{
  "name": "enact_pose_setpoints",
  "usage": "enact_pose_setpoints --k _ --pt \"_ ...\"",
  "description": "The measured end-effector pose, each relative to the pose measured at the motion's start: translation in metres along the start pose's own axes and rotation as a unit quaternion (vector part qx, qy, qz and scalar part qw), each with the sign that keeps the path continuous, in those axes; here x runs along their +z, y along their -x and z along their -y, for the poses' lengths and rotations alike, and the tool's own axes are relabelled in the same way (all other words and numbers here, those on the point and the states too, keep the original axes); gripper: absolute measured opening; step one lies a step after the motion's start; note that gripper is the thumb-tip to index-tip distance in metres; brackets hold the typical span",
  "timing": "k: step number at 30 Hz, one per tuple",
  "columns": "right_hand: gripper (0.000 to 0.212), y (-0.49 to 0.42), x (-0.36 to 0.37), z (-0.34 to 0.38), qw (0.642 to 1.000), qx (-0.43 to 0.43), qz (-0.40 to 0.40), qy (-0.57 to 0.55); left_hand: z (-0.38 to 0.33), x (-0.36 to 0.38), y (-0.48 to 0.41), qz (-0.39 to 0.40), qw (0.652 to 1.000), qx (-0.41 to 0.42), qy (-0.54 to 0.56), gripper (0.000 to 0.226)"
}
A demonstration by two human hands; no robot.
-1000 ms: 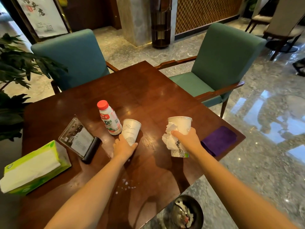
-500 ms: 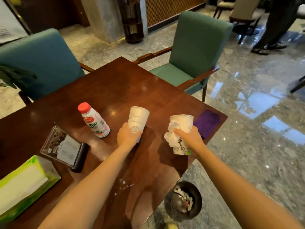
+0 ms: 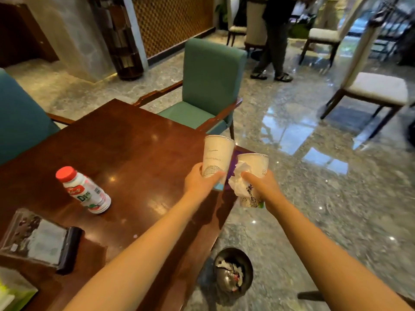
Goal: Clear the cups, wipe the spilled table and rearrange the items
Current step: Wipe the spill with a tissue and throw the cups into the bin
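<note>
I have the left hand (image 3: 199,182) wrapped around the lower part of a white paper cup (image 3: 216,158), thumb across the front and fingers curled behind. It holds the cup upright above the desk (image 3: 125,142), close to the right edge. The right hand (image 3: 262,187) is clamped on a second paper cup (image 3: 254,167), and its thumb presses a crumpled tissue (image 3: 239,182) against that cup's side. This cup sits past the desk edge, over the marble floor (image 3: 314,198). The two cups are just beside each other, and I cannot tell whether they touch. A strip of purple cloth (image 3: 233,158) shows between them, lying at the desk's corner.

On the desk to my left, a small white bottle (image 3: 84,190) with a red cap stands on the wood, well apart from the cups. Nearer to me is a clear menu stand (image 3: 36,239) on a dark base. A green tissue box (image 3: 13,295) just shows in the bottom left corner.

A round dark bin (image 3: 233,268) with crumpled rubbish inside sits on the floor, just beside the near right edge of the desk and below my forearms. A green chair (image 3: 208,86) stands at the far side of the desk and a blue chair (image 3: 20,115) at the left. Further back I see a pale chair (image 3: 370,86) and a person's legs (image 3: 272,52).
</note>
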State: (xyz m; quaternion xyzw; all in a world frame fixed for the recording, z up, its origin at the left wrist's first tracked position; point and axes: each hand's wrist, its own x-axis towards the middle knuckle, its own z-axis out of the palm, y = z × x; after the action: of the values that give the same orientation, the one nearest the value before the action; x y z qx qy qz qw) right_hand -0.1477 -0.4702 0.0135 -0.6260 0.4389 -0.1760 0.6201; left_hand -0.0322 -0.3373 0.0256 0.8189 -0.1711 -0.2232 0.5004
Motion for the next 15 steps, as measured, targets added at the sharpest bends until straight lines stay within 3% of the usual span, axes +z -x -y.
enact_pose_setpoints --k 7,15 --pt "0.067 -0.007 -0.058 -0.039 0.999 0.043 -0.02 -0.014 0.0 0.076 0.027 0.065 0.997 0.012 0.029 0.058" --pt "0.051 -0.012 -0.11 -0.153 0.992 0.113 -0.037 -0.036 0.069 0.186 0.062 0.091 0.992 -0.079 0.037 0.051"
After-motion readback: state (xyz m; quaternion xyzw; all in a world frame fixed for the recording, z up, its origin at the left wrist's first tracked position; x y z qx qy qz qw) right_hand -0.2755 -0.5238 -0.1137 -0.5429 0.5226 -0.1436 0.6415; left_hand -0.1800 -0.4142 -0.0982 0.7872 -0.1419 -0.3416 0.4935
